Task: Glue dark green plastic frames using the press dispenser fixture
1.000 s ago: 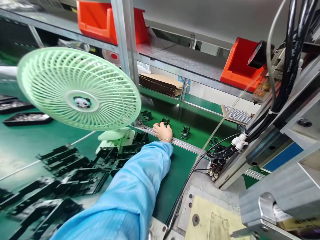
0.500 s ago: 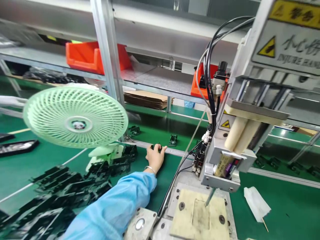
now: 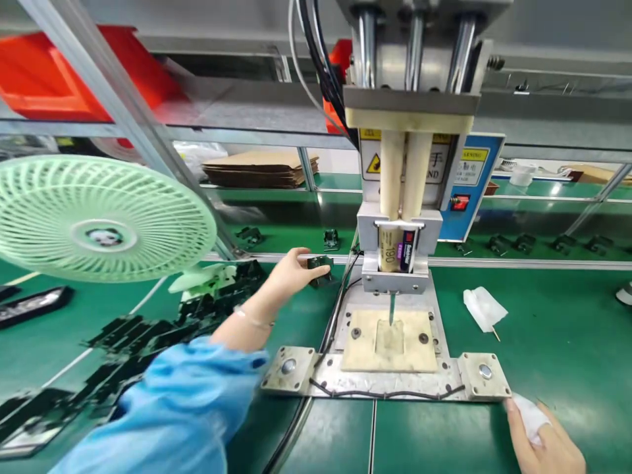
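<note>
My left hand [image 3: 292, 271] reaches forward, its thumb and fingers closed on a small black plastic part [image 3: 320, 268] above the green bench. In the lower right corner, my right hand [image 3: 546, 438] grips a crumpled white wipe [image 3: 532, 416] beside the press base. Between the hands stands a glue dispensing press with a twin-tube adhesive cartridge [image 3: 397, 249]. Its thin nozzle [image 3: 392, 309] points down at a cream fixture block [image 3: 353, 355] with a shallow pocket. A round button [image 3: 289, 366] sits at the base's left corner and another button [image 3: 485, 371] at its right.
A green fan [image 3: 106, 217] stands at left, over rows of black parts [image 3: 148, 349]. More black parts [image 3: 523, 243] line the conveyor behind a metal rail. A white wipe on a stick [image 3: 484, 308] lies right of the press. Cables run along its left side.
The view has swung right, bringing the whole press base and my right hand with the wipe into sight. My left hand has lifted the black part from beside the rail.
</note>
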`<state>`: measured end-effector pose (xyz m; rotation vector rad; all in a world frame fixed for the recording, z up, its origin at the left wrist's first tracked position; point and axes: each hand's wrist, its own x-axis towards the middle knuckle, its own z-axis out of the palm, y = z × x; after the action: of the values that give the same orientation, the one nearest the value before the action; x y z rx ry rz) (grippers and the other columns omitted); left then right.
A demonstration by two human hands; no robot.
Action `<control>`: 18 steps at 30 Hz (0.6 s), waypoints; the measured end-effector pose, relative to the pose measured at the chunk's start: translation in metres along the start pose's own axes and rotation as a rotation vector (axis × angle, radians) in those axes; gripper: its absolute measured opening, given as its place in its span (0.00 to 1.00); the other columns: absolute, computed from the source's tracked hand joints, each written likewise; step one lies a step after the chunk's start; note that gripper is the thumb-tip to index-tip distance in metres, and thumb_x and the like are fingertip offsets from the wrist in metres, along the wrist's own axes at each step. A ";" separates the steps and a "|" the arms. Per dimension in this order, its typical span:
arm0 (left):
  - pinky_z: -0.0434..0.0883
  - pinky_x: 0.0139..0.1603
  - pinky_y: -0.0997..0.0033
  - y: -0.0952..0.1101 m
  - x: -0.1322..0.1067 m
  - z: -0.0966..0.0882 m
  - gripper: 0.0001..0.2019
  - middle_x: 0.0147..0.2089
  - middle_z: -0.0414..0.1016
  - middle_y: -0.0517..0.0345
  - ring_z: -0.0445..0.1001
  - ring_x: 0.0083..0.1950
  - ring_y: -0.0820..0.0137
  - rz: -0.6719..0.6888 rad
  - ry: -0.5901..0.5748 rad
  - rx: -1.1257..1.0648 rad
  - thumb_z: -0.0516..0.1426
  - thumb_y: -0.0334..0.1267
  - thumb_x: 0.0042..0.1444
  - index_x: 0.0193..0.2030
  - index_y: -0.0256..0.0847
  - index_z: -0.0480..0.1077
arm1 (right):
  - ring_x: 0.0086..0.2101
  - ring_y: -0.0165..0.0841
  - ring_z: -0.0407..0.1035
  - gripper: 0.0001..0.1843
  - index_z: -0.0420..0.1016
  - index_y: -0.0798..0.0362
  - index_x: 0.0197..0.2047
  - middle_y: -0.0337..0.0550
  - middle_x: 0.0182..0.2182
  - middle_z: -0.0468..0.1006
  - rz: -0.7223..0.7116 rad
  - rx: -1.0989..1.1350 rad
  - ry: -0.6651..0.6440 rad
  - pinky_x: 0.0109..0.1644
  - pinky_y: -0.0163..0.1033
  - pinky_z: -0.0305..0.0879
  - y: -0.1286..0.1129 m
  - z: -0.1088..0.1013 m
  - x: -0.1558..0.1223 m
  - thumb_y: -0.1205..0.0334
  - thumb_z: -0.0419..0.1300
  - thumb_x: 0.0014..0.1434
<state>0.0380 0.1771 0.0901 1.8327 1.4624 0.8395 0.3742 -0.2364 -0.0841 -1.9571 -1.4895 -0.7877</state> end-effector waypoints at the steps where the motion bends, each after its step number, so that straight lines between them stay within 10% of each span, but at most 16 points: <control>1: 0.73 0.49 0.57 0.009 -0.015 -0.005 0.37 0.45 0.78 0.45 0.77 0.47 0.56 -0.022 -0.057 -0.042 0.69 0.51 0.41 0.55 0.33 0.67 | 0.31 0.42 0.74 0.23 0.82 0.53 0.34 0.50 0.24 0.74 0.090 0.009 -0.002 0.26 0.36 0.65 0.001 0.002 -0.001 0.50 0.51 0.68; 7: 0.70 0.54 0.60 0.041 -0.118 0.020 0.31 0.44 0.79 0.46 0.77 0.47 0.57 -0.321 -0.749 -0.387 0.73 0.45 0.32 0.45 0.34 0.75 | 0.26 0.38 0.71 0.23 0.78 0.54 0.28 0.48 0.23 0.73 0.240 0.034 0.039 0.24 0.35 0.63 -0.010 0.003 0.001 0.44 0.58 0.63; 18: 0.67 0.59 0.57 0.051 -0.113 0.075 0.27 0.42 0.77 0.52 0.74 0.48 0.62 -0.184 -0.781 -0.576 0.74 0.36 0.33 0.42 0.37 0.72 | 0.23 0.32 0.69 0.23 0.70 0.53 0.19 0.46 0.24 0.74 0.053 0.034 0.124 0.23 0.33 0.61 -0.023 -0.009 0.024 0.55 0.60 0.66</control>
<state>0.1066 0.0505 0.0764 1.3224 0.7612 0.3223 0.3561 -0.2222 -0.0581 -1.8798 -1.3644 -0.8388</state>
